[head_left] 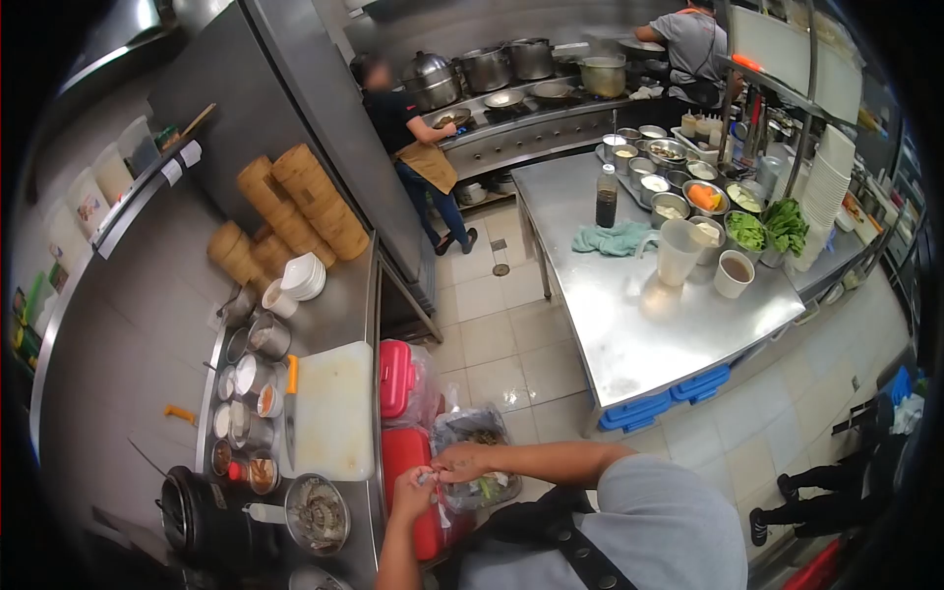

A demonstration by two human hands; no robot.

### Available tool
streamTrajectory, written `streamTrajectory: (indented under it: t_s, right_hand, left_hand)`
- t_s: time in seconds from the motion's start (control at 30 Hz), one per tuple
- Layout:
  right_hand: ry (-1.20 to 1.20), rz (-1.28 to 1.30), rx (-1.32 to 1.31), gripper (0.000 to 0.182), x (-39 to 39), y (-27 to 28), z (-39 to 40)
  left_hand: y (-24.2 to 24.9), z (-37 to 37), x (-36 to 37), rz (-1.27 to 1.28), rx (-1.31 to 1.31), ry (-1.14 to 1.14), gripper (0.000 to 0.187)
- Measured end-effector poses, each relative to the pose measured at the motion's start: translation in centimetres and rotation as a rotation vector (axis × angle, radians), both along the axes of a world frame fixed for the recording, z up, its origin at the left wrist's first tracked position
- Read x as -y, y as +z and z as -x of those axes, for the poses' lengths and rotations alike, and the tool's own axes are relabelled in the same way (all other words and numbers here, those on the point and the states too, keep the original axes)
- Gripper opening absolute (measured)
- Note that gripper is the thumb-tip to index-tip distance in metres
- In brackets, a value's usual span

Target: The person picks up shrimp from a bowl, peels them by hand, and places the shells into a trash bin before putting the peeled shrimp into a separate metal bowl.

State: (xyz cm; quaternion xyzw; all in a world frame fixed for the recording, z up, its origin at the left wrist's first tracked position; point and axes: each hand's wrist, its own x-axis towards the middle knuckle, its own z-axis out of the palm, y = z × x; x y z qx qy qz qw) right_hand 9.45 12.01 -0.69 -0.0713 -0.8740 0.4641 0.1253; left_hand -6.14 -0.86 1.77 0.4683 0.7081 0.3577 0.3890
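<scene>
My left hand (411,495) and my right hand (462,461) meet with fingers pinched around a small greyish-white piece (426,478); it looks like a shrimp, though the fingers partly cover it. Below them stand a red lidded container (405,454) and a bin lined with clear plastic (501,429) with food scraps inside. To the left, on the counter, a metal bowl (342,526) holds greyish pieces resembling raw shrimp.
A white cutting board (334,413) and an orange-handled knife (291,403) lie on the left counter, near bamboo steamers (320,187). A steel table (629,344) stands right. One person (408,128) works at the stove; another (693,49) stands behind the table.
</scene>
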Motion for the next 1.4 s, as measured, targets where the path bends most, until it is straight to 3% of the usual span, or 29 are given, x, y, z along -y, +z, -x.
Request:
streamTrajectory:
  t_s: [0.17, 0.23, 0.3, 0.33, 0.37, 0.4, 0.43, 0.47, 0.5, 0.53, 0.57, 0.6, 0.63, 0.73, 0.8, 0.83, 0.93, 0.97, 1.03, 1.07, 1.13, 1.27, 1.37, 1.4]
  right_hand:
    - [-0.011, 0.011, -0.015, 0.033, -1.0, -0.3, -0.8]
    - [0.104, 0.15, -0.076, 0.029, -2.0, -0.7, -1.0]
    - [0.115, 0.161, -0.107, 0.029, -2.6, -1.1, -1.1]
    - [0.135, 0.175, -0.133, 0.03, -2.4, -1.3, -1.0]
    - [0.182, 0.281, -0.113, 0.029, -2.6, -0.5, -1.4]
    - [0.15, 0.492, 0.024, 0.027, -2.3, 0.0, -1.6]
    - [0.21, 0.538, 0.048, 0.022, -2.8, 0.5, -1.5]
    - [0.14, 0.905, 0.11, 0.019, -1.6, 0.9, -1.4]
    - [0.188, 0.989, 0.06, 0.015, -1.3, -1.8, -0.4]
    - [0.214, 0.911, 0.084, 0.013, -1.0, -1.1, -0.2]
    - [0.204, 1.133, 0.128, 0.011, 0.0, -2.0, 0.4]
    - [0.182, 1.181, 0.164, 0.011, 0.8, -1.0, 0.6]
    - [0.174, 1.205, 0.205, 0.011, 1.6, -0.5, 0.9]
    - [0.336, 1.365, 0.183, 0.013, 2.1, -1.5, 2.4]
    - [0.024, 1.327, 0.121, 0.015, 2.2, -1.3, 3.2]
    - [0.035, 1.318, 0.142, 0.015, 2.1, -2.0, 3.7]
    - [-0.135, 0.342, 0.291, 0.017, 1.4, -5.4, 4.7]
    - [-0.141, 0.335, 0.296, 0.017, 1.2, -6.3, 5.2]
    - [-0.303, -0.03, 0.42, 0.018, 1.6, -7.4, 5.9]
    - [-0.309, -0.038, 0.434, 0.018, 2.0, -7.5, 6.5]
    - [-0.442, -0.398, 0.539, 0.021, 2.7, -7.5, 7.9]
    - [-0.381, -0.419, 0.568, 0.027, 3.4, -11.4, 9.4]
    - [-0.358, -0.522, 0.767, 0.027, 5.2, -10.2, 11.2]
    - [-0.454, -0.5, 0.815, 0.028, 6.4, -8.3, 11.9]
  left_hand:
    - [0.8, -1.6, -0.4, -0.026, 0.007, 0.018, 0.016]
    - [1.4, -2.2, -0.7, -0.016, 0.012, 0.022, 0.016]
    - [1.4, -2.2, -0.3, -0.194, -0.132, -0.113, 0.017]
    - [1.3, -2.3, 0.1, -0.196, -0.086, -0.101, 0.018]
    - [1.9, -2.7, 0.2, -0.197, -0.039, -0.069, 0.019]
    - [2.4, -2.6, 0.4, -0.23, -0.109, -0.105, 0.02]
    - [3.1, -2.4, 0.5, -0.258, -0.181, -0.136, 0.021]
    - [3.8, -2.6, 0.9, -0.248, -0.166, -0.105, 0.021]
    - [4.2, -2.9, 1.3, -0.24, -0.151, -0.072, 0.02]
    - [4.2, -2.8, 2.0, -0.212, -0.064, -0.049, 0.019]
    - [3.9, -2.4, 2.9, -0.195, 0.026, -0.037, 0.018]
    - [3.7, -2.1, 3.9, -0.194, 0.03, 0.037, 0.018]
    - [3.4, -1.8, 4.7, -0.157, 0.205, 0.048, 0.018]
    - [2.6, -0.5, 8.6, -0.186, 0.499, 0.127, 0.017]
    - [2.4, 0.8, 11.7, -0.243, 0.616, 0.187, 0.017]
    - [2.8, 1.6, 13.8, -0.269, 0.545, 0.284, 0.018]
    - [4.4, 4.5, 20.9, -0.298, 0.336, 0.616, 0.02]
    - [5.2, 5.7, 23.4, -0.272, 0.297, 0.727, 0.021]
    - [5.5, 8.3, 28.3, -0.221, 0.104, 0.974, 0.022]
    - [5.4, 9.7, 30.7, -0.157, 0.018, 1.095, 0.023]
    - [0.3, 13.8, 36.0, -0.222, -0.273, 1.15, 0.025]
    - [-0.4, 16.9, 39.4, -0.022, -0.163, 1.095, 0.027]
    - [0.0, 18.3, 39.0, 0.077, -0.285, 0.954, 0.026]
    - [1.7, 18.8, 37.8, -0.011, -0.36, 0.94, 0.025]
